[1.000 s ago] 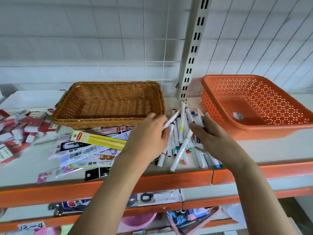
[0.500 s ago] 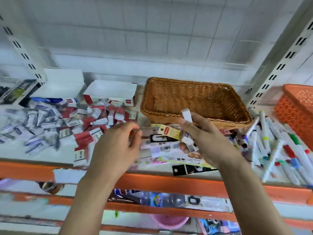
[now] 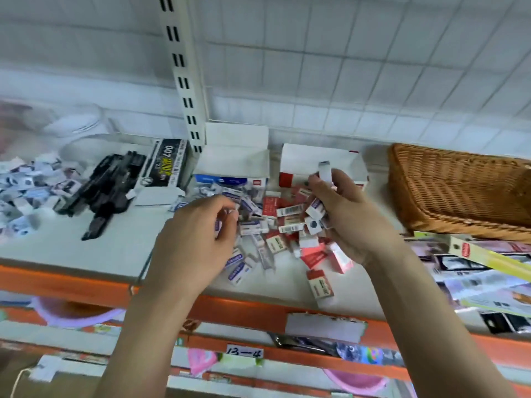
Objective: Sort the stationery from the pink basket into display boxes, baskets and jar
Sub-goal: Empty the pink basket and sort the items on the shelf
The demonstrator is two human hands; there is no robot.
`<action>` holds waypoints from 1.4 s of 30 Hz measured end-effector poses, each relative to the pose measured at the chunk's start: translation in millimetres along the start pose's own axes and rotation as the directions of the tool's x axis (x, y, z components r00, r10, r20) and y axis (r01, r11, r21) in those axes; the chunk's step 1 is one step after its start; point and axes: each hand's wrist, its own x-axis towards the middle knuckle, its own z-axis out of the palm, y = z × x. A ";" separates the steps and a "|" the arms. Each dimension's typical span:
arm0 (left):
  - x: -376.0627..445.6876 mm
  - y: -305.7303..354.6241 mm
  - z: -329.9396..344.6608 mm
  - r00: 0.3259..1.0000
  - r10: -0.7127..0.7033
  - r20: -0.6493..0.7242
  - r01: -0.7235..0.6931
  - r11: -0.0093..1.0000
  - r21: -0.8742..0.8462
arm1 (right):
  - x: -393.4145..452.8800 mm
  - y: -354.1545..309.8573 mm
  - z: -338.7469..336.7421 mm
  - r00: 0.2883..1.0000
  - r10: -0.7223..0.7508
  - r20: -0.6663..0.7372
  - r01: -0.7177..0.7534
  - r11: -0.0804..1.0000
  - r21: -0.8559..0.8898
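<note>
My right hand (image 3: 349, 222) grips a bunch of small white eraser boxes (image 3: 315, 209), one of which sticks up above the fingers. My left hand (image 3: 198, 239) hovers with curled fingers that pinch a small blue-and-white eraser (image 3: 218, 225). Both hands are over a loose pile of red and white eraser boxes (image 3: 280, 225) on the shelf. Behind the pile stand two open white display boxes, one left (image 3: 234, 159) and one right (image 3: 310, 159). A wicker basket (image 3: 459, 193) sits at the right.
Black pens (image 3: 109, 188) lie beside a black box (image 3: 166, 165) at the left, with small white packets (image 3: 28, 191) and a blurred jar (image 3: 77, 124) beyond. Carded packs (image 3: 488, 271) lie at the right. A pink basket (image 3: 74, 313) sits on the shelf below.
The view has swung left from the markers and orange basket to the eraser pile. Both hands moved left with it, and my right hand carried the white erasers along.
</note>
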 end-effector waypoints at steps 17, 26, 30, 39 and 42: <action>-26.3 -35.7 -24.2 0.992 -0.123 -0.008 0.123 0.992 0.007 | 23.7 -2.6 68.9 0.934 -0.303 0.189 0.333 0.549 -0.767; 6.8 -81.7 -44.0 0.999 -0.004 0.047 0.005 1.000 -0.016 | 33.8 -22.3 103.4 1.000 -0.006 0.005 0.006 0.999 -0.041; 21.8 -118.2 -64.8 0.992 0.045 0.115 -0.043 0.999 -0.017 | 34.7 -21.4 134.7 0.974 0.220 0.049 -0.212 0.821 0.531; 29.6 -192.4 -105.8 0.991 0.080 0.109 -0.078 0.997 -0.018 | 26.5 -15.2 204.6 0.975 0.216 -0.043 -0.174 0.877 0.447; 29.9 -207.6 -115.1 0.995 0.077 0.065 -0.076 0.997 -0.013 | 28.1 -9.7 230.9 0.991 0.069 -0.114 -0.076 0.995 -0.059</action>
